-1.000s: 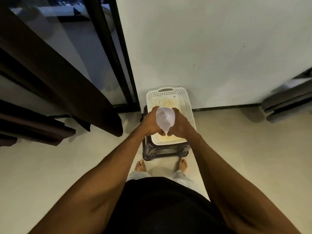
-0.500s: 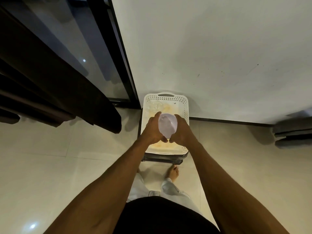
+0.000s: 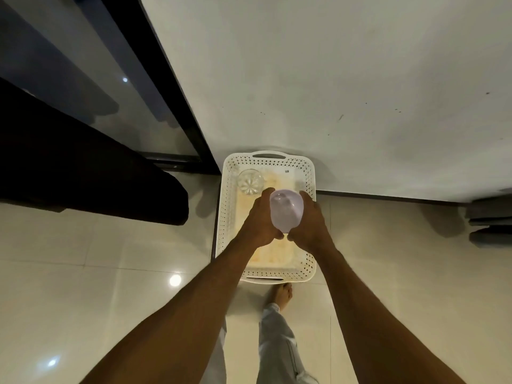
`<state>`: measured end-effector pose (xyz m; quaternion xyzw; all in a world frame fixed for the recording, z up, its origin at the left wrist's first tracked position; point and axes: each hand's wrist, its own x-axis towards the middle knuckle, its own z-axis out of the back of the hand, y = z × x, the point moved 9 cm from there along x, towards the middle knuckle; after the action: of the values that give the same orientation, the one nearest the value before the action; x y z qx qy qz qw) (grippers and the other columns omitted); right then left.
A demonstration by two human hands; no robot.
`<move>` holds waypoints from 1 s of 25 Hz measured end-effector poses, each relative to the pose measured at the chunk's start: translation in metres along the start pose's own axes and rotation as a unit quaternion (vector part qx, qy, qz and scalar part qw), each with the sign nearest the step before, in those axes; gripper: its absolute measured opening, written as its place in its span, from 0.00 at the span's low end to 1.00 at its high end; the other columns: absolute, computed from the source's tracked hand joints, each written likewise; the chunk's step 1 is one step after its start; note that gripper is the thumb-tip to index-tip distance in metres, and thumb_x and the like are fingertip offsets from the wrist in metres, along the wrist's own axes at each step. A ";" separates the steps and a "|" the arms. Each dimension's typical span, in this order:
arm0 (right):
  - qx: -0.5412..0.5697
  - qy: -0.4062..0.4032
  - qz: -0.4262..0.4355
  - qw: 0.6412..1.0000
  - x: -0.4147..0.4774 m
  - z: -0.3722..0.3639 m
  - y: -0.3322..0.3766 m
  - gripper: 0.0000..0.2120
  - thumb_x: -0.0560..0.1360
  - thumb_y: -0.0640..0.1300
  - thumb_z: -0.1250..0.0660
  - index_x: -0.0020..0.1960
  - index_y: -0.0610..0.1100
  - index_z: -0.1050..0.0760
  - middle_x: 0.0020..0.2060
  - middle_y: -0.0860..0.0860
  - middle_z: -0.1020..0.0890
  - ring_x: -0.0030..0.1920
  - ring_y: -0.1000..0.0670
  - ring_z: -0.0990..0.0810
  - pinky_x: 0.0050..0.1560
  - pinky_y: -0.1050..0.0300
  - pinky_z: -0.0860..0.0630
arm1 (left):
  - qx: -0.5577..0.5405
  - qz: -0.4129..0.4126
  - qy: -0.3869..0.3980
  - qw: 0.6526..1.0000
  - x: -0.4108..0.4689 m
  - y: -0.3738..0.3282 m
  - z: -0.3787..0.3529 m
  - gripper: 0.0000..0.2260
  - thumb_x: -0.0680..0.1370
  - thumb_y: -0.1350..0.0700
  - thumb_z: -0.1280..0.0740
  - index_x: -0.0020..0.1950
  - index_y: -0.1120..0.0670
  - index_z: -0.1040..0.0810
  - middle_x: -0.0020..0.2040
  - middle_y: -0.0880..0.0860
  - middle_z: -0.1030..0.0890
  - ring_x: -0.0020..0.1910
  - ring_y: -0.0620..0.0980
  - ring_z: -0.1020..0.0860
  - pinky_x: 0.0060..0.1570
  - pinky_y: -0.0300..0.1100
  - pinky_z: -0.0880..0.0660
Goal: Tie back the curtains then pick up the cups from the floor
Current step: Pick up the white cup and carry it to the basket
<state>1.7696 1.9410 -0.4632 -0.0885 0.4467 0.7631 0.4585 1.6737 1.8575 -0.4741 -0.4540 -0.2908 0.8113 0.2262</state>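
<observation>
A pale lilac plastic cup [image 3: 286, 210] is held upside down between both hands, its base towards me. My left hand [image 3: 259, 220] grips its left side and my right hand [image 3: 310, 221] its right side. They hover over a white perforated basket [image 3: 225, 217] that stands against the wall. A clear glass cup [image 3: 250, 180] sits in the basket's far left corner. The dark curtain [image 3: 91, 178] hangs at the left, its lower end above the floor.
A black-framed glass door [image 3: 177, 98] stands behind the curtain. The white wall [image 3: 332, 79] runs behind the basket. Dark folded fabric [image 3: 490, 223] lies at the right edge. My bare foot [image 3: 282, 296] is on the tiled floor just before the basket.
I have stepped closer and the view has tilted down over the basket. The glass cup in the basket's corner has come into sight. Both hands keep the lilac cup.
</observation>
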 end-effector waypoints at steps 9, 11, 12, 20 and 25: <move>-0.052 0.003 0.014 0.999 0.067 -0.020 -0.029 0.41 0.73 0.44 0.28 0.78 0.40 0.47 0.76 0.43 0.39 0.75 0.43 0.40 0.72 0.50 0.39 | 0.041 -0.023 -0.029 0.998 0.085 0.041 -0.042 0.46 0.59 0.57 0.20 0.73 0.56 0.38 0.64 0.55 0.25 0.62 0.54 0.25 0.58 0.51 0.24; -0.024 -0.002 0.013 1.000 0.077 -0.022 -0.030 0.39 0.74 0.46 0.29 0.77 0.40 0.46 0.75 0.43 0.37 0.75 0.43 0.39 0.71 0.55 0.41 | -0.003 -0.007 -0.025 1.000 0.097 0.050 -0.046 0.45 0.63 0.57 0.22 0.75 0.56 0.41 0.68 0.53 0.29 0.65 0.50 0.29 0.65 0.49 0.30; -0.021 -0.008 0.014 1.000 0.083 -0.024 -0.029 0.36 0.74 0.47 0.29 0.75 0.39 0.42 0.72 0.43 0.33 0.74 0.42 0.37 0.69 0.58 0.40 | -0.008 -0.001 -0.022 1.000 0.103 0.054 -0.048 0.44 0.65 0.58 0.23 0.76 0.57 0.42 0.69 0.53 0.31 0.66 0.49 0.31 0.67 0.47 0.32; 0.002 -0.036 0.016 0.999 0.095 -0.027 -0.031 0.34 0.77 0.46 0.32 0.76 0.40 0.45 0.72 0.42 0.34 0.73 0.43 0.37 0.69 0.53 0.37 | -0.014 -0.017 -0.028 0.999 0.113 0.058 -0.046 0.44 0.69 0.59 0.24 0.77 0.58 0.47 0.70 0.54 0.33 0.70 0.53 0.35 0.68 0.47 0.37; -0.026 -0.018 0.017 0.999 0.092 -0.031 -0.033 0.42 0.76 0.50 0.32 0.79 0.42 0.54 0.78 0.44 0.45 0.78 0.43 0.48 0.76 0.50 0.50 | 0.001 -0.038 -0.064 0.997 0.093 0.046 -0.036 0.54 0.64 0.61 0.20 0.78 0.55 0.54 0.71 0.57 0.32 0.69 0.55 0.33 0.64 0.46 0.32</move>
<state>1.7347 1.9804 -0.5513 -0.0786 0.4198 0.7836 0.4512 1.6553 1.8920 -0.5765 -0.3894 -0.3206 0.8301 0.2379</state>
